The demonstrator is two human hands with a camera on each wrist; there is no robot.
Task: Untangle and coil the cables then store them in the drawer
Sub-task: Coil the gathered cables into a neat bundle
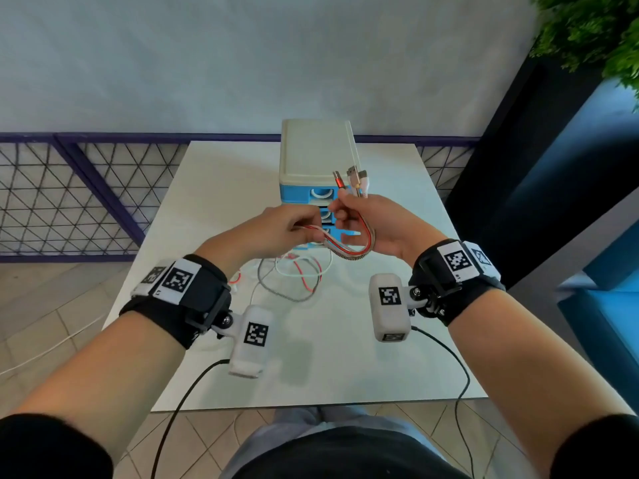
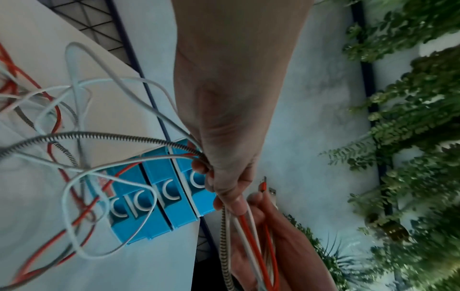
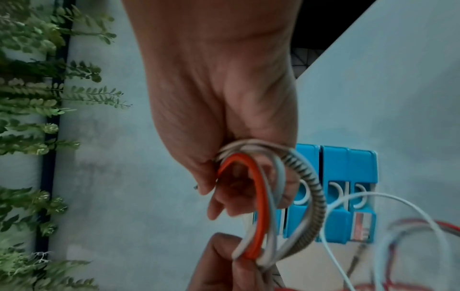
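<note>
Both hands hold a bundle of cables [image 1: 349,245] above the white table [image 1: 221,188], in front of the drawer unit [image 1: 316,160]. My right hand [image 1: 366,219] grips the bundle near its plug ends [image 1: 351,176], which stick up above the fist: a red plug and silver USB plugs. My left hand [image 1: 287,226] pinches the same red, white and grey braided strands a little further along. Between the hands the cables [image 3: 271,196] bend in a short loop. The loose remainder [image 1: 294,278] lies tangled on the table under the hands and trails down from my left hand [image 2: 224,177].
The drawer unit has a cream top and blue drawer fronts [image 2: 159,198], all closed. A mesh railing [image 1: 69,195] runs behind the table. Green plants [image 1: 594,32] hang at the right. Black camera leads [image 1: 179,409] run from both wrists.
</note>
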